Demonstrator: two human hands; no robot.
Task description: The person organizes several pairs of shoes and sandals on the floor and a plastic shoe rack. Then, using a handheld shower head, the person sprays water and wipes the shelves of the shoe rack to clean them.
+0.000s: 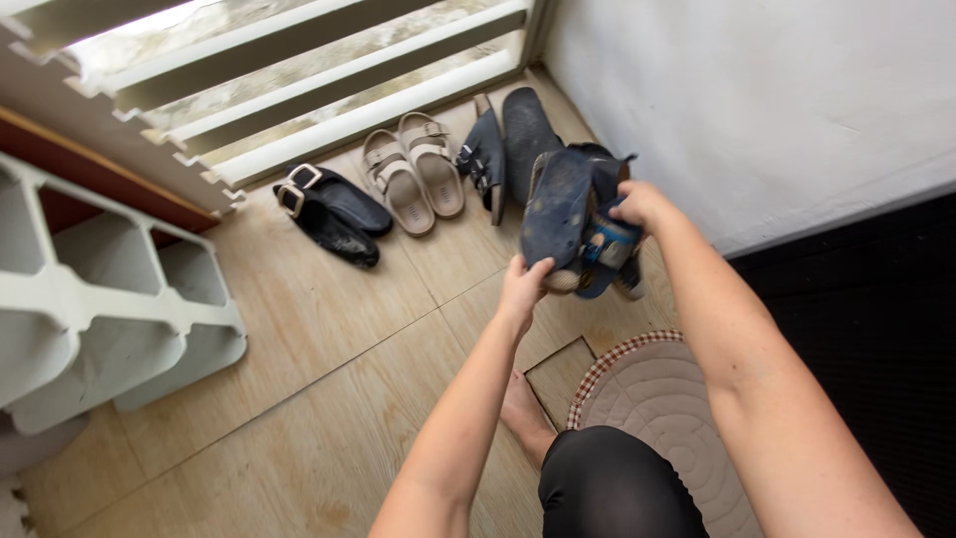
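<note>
Both bare forearms reach out over the tan wood-look floor [299, 399]; left hand [523, 284] pinches the heel of a worn dark-blue sandal [558, 214] held sole-up, right hand [637, 204] seemingly clasps its blue-strapped mate [607, 249] alongside, above a beige pair [413, 174] and black pair [334, 209] by the wall

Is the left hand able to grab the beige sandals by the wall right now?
Probably not yet. The left hand is gripping the dark blue sandals together with the right hand. The beige sandals lie farther off on the floor, though nothing blocks the way.
</note>
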